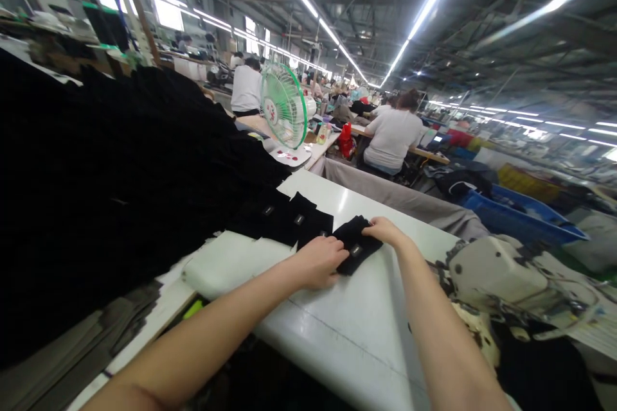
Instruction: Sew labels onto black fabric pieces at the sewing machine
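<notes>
A small folded black fabric piece with a light label lies on the white sewing table. My left hand is closed on its left edge, with the fingertips partly hidden. At its upper right corner, my right hand pinches the cloth between thumb and fingers. Just left of my left hand lie other labelled black fabric pieces, overlapping in a row. They run up to a large heap of black fabric that fills the left side.
A white sewing machine stands at the right, black cloth below it. Behind the table are a green-rimmed fan, a grey cloth trough and a blue bin. People in white shirts sit farther back.
</notes>
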The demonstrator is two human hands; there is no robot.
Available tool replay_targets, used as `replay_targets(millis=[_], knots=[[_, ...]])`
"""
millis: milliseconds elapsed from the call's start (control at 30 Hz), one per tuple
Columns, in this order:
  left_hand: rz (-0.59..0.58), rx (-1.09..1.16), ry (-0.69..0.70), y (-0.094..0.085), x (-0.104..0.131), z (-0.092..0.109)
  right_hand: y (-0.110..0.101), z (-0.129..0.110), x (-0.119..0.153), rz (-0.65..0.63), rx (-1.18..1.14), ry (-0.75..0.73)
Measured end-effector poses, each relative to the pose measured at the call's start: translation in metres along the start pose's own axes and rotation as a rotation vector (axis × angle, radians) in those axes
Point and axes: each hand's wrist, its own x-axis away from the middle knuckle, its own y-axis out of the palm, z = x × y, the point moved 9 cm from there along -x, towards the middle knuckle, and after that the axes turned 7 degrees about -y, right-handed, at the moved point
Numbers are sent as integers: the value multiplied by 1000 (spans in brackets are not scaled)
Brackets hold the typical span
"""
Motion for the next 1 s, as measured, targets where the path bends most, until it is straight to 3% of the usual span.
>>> replay_targets(millis=[67, 167, 300, 400, 500, 600, 700, 767, 900, 1000], knots=[[-5, -59, -7, 8, -4, 5, 8, 2, -2, -21, -23, 0], [-6, -156, 46, 10, -11, 16, -3, 5, 2, -13, -18, -5], [111, -197, 59, -22, -7, 29, -49, -1, 16, 109, 3, -60], [177, -202, -38, -48, 9, 37, -67, -28, 21, 175, -48, -194], [99, -183, -184, -48, 29, 34, -46, -71, 11, 115, -118, -347], [-46, -140, -352, -25, 47, 17, -4, -107, -9, 9, -134, -404], [-118, -93, -458, -3, 57, 0, 30, -123, -26, -79, -113, -374], [-121, -85, -460, 3, 58, -7, 41, -123, -32, -138, -98, -347], [-107, -114, -360, -4, 55, -12, 30, -117, -31, -185, -74, -331], [-59, -161, -326, -30, 55, -22, 2, -121, -31, -119, -84, -351]])
